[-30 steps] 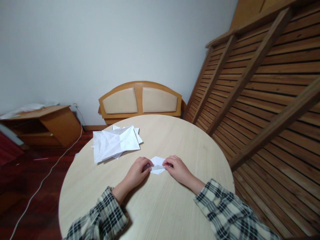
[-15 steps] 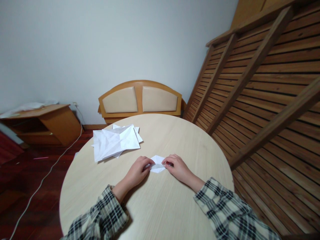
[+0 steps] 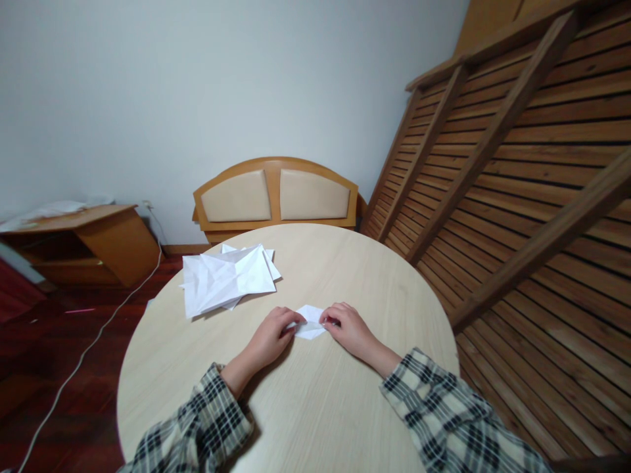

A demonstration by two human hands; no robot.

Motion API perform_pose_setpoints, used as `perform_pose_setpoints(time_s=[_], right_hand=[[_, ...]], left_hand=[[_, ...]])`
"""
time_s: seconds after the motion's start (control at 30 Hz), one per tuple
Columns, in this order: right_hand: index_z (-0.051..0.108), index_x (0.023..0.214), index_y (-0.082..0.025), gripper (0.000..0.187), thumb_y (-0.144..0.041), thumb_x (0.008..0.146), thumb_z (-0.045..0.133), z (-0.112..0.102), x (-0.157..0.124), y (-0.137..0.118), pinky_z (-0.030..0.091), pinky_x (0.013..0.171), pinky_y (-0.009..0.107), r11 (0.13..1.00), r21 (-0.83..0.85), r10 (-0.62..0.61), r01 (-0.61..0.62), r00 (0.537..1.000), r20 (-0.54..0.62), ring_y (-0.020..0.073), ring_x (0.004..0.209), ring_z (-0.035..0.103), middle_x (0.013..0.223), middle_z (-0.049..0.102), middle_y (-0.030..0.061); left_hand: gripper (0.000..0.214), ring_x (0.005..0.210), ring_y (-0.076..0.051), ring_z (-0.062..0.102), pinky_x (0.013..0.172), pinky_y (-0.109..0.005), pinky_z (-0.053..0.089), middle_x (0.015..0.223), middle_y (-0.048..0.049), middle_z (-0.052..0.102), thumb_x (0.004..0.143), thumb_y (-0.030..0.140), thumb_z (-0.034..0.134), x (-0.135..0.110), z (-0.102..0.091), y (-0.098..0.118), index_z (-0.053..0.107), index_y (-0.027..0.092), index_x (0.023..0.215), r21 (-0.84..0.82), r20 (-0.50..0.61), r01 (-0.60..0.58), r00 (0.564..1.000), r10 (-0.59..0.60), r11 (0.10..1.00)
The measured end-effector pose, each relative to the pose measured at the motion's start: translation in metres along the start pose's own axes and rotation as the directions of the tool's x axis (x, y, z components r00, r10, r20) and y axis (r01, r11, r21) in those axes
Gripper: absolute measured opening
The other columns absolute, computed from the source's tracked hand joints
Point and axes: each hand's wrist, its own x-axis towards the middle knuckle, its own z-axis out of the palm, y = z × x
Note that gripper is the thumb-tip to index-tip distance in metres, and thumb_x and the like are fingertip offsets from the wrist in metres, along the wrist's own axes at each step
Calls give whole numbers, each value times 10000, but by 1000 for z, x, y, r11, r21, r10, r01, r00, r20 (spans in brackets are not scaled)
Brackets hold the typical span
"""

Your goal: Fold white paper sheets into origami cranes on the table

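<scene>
A small folded sheet of white paper [image 3: 310, 315] lies on the round wooden table [image 3: 315, 407], between my two hands. My left hand [image 3: 274, 334] pinches its left end between thumb and fingers. At the opposite end, my right hand [image 3: 348, 328] has thumb and fingers closed on the paper's right corner. Both ends of the paper are partly hidden under the fingertips. Folded edges show above and below the middle of the paper, which looks slightly raised.
Several creased white paper sheets [image 3: 229, 279] are piled at the table's back left. Behind the table stands a padded headboard [image 3: 275, 197]. A slatted wooden frame [image 3: 517, 197] leans along the right side. A low cabinet [image 3: 118, 243] and a white cable [image 3: 89, 358] are on the left.
Both hands keep their pinch on the paper in almost the same place. The paper's middle has shifted in shape very slightly.
</scene>
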Motion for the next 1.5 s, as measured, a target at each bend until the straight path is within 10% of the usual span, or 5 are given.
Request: perform_pose_setpoints(time_s=[1.5], right_hand=[[724, 853, -209, 197, -43, 814, 625, -2, -2, -2, 417, 803, 321, 1000, -27, 7, -7, 1000, 0, 196, 853, 556, 803, 643, 23]], left_hand=[[319, 967, -219, 586, 892, -372, 465, 998, -89, 666, 837, 21, 526, 1, 0, -2, 736, 190, 1006, 9, 12, 1, 1000, -1, 1000]])
